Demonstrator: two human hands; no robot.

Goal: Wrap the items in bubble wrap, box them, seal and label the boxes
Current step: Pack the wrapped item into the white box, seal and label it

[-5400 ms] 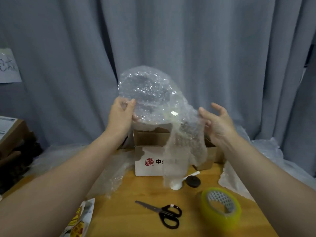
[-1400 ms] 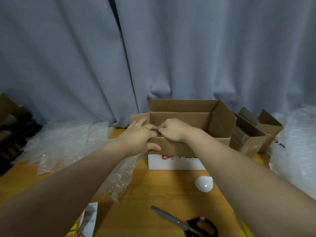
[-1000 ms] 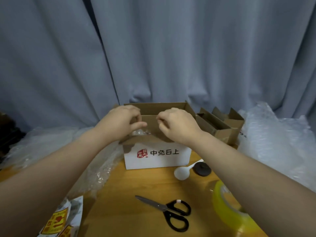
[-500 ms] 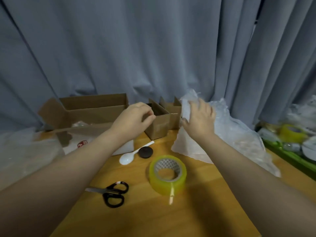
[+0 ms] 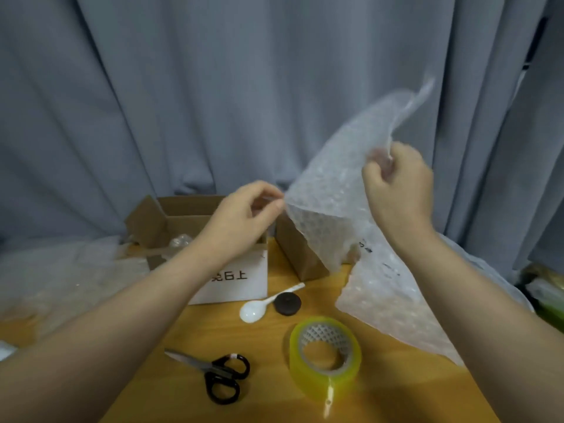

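Note:
A sheet of bubble wrap (image 5: 335,190) hangs in the air above the table. My right hand (image 5: 396,184) grips its upper edge, and my left hand (image 5: 247,215) pinches its left corner. Behind my left hand stands an open cardboard box (image 5: 171,221) with a white label on its front; a bubble-wrapped bundle (image 5: 180,241) lies inside it. A white spoon (image 5: 256,309) and a black round lid (image 5: 287,303) lie on the wooden table (image 5: 274,389) in front of the box.
A roll of yellowish clear tape (image 5: 325,355) and black-handled scissors (image 5: 219,374) lie near me. A smaller open box (image 5: 299,254) stands right of the big one. More bubble wrap (image 5: 393,306) is piled at right, and another heap (image 5: 61,276) at left. Grey curtain behind.
Both hands left the box, reached right to the pile, and have lifted one sheet of bubble wrap into the air. The wrapped bundle now lies in the box.

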